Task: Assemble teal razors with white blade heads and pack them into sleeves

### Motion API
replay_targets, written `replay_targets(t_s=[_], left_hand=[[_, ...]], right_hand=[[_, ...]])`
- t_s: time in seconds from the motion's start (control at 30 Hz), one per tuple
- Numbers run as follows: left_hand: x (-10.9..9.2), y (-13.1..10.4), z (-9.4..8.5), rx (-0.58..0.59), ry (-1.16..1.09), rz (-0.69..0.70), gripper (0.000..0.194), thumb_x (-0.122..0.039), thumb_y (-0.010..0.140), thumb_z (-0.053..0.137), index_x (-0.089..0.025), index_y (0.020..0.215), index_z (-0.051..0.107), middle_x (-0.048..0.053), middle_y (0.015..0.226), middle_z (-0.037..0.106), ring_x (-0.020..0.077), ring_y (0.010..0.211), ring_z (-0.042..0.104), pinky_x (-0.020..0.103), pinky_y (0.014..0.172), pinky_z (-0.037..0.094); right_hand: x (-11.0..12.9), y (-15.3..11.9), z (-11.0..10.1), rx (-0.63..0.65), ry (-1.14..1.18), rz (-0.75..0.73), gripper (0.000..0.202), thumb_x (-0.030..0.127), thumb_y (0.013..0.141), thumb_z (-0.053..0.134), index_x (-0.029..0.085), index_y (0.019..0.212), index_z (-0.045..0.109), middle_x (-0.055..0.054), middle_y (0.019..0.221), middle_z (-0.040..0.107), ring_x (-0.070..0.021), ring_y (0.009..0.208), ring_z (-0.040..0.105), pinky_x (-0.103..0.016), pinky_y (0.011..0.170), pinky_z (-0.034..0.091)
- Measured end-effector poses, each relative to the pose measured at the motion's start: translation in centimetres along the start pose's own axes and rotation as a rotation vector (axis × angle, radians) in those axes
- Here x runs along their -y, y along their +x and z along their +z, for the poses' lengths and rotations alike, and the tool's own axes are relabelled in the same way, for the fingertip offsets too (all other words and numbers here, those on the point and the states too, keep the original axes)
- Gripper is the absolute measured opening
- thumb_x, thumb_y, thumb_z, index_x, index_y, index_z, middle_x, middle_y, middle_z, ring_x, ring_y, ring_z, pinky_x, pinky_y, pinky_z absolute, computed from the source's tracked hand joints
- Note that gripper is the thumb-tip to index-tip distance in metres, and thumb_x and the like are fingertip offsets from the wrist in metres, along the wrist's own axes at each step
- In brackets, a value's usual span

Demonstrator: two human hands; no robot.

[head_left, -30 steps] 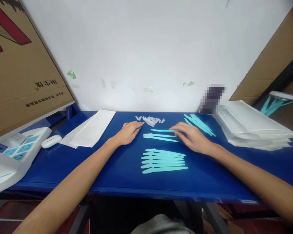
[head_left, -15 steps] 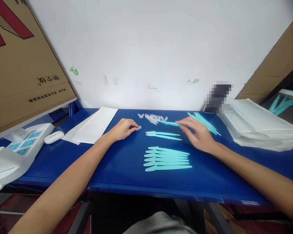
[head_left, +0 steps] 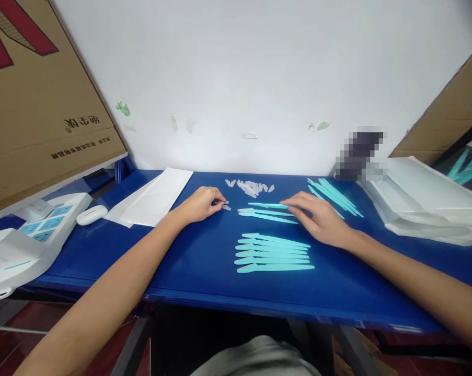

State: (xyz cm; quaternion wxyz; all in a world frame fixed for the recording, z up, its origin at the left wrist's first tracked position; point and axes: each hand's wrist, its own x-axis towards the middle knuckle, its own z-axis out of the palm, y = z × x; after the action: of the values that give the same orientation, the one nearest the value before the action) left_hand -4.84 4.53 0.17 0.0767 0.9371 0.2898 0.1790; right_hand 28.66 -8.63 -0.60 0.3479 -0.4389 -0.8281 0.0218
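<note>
My right hand [head_left: 316, 215] pinches the handle end of a turquoise eyebrow razor [head_left: 267, 205], its head pointing left. That razor is just behind two razors lying side by side [head_left: 273, 215] on the table. My left hand [head_left: 204, 203] is closed at the fingertips around small translucent blade covers [head_left: 226, 207]; how many is hard to tell. A loose heap of similar covers [head_left: 251, 187] lies near the wall between my hands. Closer to me is a neat row of several razors [head_left: 275, 254], heads to the left. More razors [head_left: 335, 196] lie fanned beyond my right hand.
White sleeves [head_left: 153, 201] lie at the left, by a white earbud case [head_left: 92, 214] and a white power strip [head_left: 59, 224]. A stack of white padded bags [head_left: 432, 198] is at the right. A cardboard box [head_left: 43, 104] leans at the left; a blurred dark phone-like object [head_left: 359, 156] stands against the wall.
My right hand has lowered the razor slightly toward me, closer to the two lying razors. More of the covers shows at my left fingertips. The view has shifted a little.
</note>
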Motion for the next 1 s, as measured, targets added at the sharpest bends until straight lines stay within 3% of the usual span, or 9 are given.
replay_targets(t_s=[0.23,0.5,0.77,0.9,1.0], left_hand=[[-0.02,-0.31,-0.75,0.094,0.018,0.028,0.037,-0.049,0.098,0.059,-0.022,0.114,0.08,0.01,0.125,0.076,0.0292,0.115,0.07,0.044,0.105,0.051],[0.25,-0.29,-0.57,0.118,0.043,0.1,0.033,-0.034,0.104,0.05,-0.025,0.115,0.08,0.009,0.122,0.077,0.0266,0.112,0.07,0.042,0.101,0.052],[-0.43,-0.19,-0.13,0.092,0.092,0.085,0.033,-0.027,0.104,0.049,-0.022,0.114,0.08,0.011,0.116,0.077,0.0259,0.108,0.07,0.04,0.096,0.054],[-0.11,-0.13,-0.09,0.079,-0.003,0.107,0.03,-0.027,0.103,0.052,-0.024,0.113,0.08,0.009,0.115,0.078,0.025,0.107,0.071,0.04,0.097,0.053],[-0.08,-0.06,-0.25,0.097,-0.138,0.048,0.025,-0.033,0.1,0.059,-0.023,0.108,0.081,0.008,0.112,0.077,0.0223,0.101,0.071,0.036,0.092,0.054]], right_hand=[[-0.04,-0.01,-0.14,0.023,0.005,0.018,0.03,0.034,0.106,0.046,0.023,0.119,0.071,-0.011,0.103,0.072,-0.0243,0.091,0.068,-0.041,0.079,0.055],[-0.05,-0.02,-0.17,0.035,0.001,0.006,0.03,0.031,0.106,0.046,0.021,0.119,0.071,-0.011,0.103,0.071,-0.0233,0.089,0.068,-0.041,0.079,0.054],[0.07,0.03,-0.25,0.048,0.014,0.018,0.031,0.032,0.105,0.047,0.021,0.119,0.073,-0.01,0.1,0.071,-0.0228,0.086,0.067,-0.04,0.079,0.054],[-0.03,-0.01,-0.19,0.048,0.003,0.01,0.03,0.03,0.105,0.047,0.021,0.119,0.073,-0.01,0.1,0.071,-0.0219,0.085,0.067,-0.039,0.077,0.055],[-0.23,-0.08,-0.11,0.04,-0.013,-0.019,0.029,0.028,0.105,0.048,0.02,0.119,0.072,-0.01,0.099,0.071,-0.0207,0.084,0.067,-0.037,0.076,0.055]])
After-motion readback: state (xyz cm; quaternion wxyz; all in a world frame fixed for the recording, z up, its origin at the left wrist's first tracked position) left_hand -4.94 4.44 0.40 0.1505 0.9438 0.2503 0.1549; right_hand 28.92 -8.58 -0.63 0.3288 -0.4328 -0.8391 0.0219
